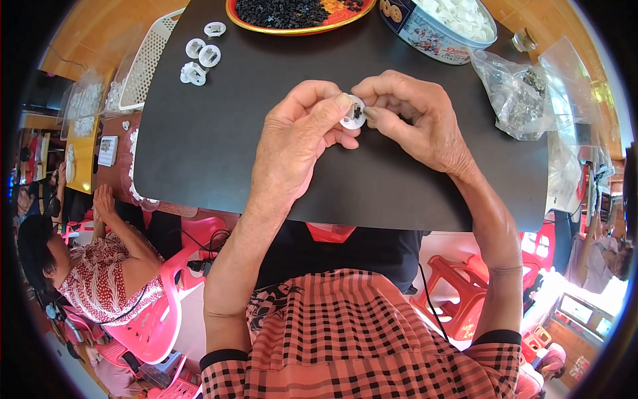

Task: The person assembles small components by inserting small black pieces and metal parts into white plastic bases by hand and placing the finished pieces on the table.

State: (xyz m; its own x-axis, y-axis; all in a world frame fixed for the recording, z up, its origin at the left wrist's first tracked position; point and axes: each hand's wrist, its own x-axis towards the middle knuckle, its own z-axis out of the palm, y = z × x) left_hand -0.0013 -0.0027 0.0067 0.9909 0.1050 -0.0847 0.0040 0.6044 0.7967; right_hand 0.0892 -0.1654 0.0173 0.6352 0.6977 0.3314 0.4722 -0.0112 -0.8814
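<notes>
Above the dark table, my left hand (296,136) is closed, its thumb and fingers gripping a small round white plastic piece (352,118) with a black part set in its face. From the right, my right hand (419,116) is also closed, thumb and index fingertip at the same piece's right edge. Whether a further small part sits between those fingertips is hidden. Several similar white round pieces (210,56) lie at the table's far left, some overlapping.
At the far side stand a red-and-gold tray (292,28) of small black parts and a round blue tin (438,48) of white pieces. A clear plastic bag (518,100) of metallic bits lies far right. A white basket (149,63) and a seated person (113,272) are left.
</notes>
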